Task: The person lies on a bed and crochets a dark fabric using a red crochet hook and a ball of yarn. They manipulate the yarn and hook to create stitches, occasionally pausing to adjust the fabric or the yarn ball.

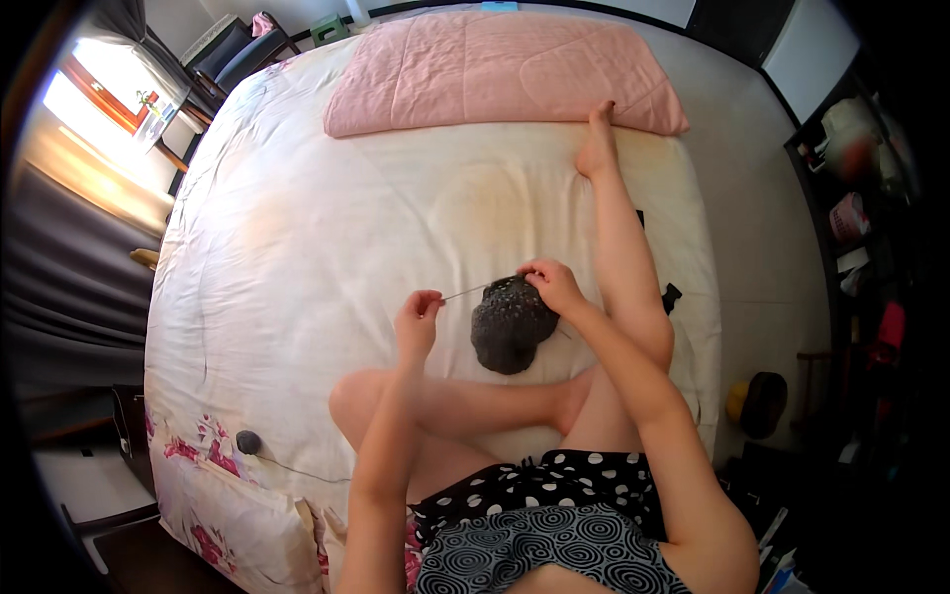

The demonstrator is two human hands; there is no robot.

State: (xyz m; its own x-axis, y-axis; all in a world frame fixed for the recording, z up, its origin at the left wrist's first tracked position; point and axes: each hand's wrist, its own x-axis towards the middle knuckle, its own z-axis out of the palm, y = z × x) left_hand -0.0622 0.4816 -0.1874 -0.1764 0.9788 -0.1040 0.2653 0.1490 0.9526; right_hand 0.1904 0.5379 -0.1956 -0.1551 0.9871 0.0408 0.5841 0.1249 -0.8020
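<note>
A dark grey knitted piece (510, 329), rounded and dotted with small holes near its top, lies on the bed in front of my crossed leg. My right hand (551, 285) is closed on its upper right edge, fingertips pinched together. To the left of it, my left hand (420, 309) pinches a thin, taut strand of yarn (467, 292) that runs across to the top of the piece. A short thin tip pokes out at the piece's right side, too fine to name. A small ball of grey yarn (248, 443) rests at the lower left, trailing a strand toward my left arm.
I sit on a bed with a cream sheet (297, 238). A folded pink quilt (495, 74) lies across the far end, and floral pillows (233, 510) are at the lower left. A black clip-like object (672, 297) sits beside my right knee. Shelves stand at the right.
</note>
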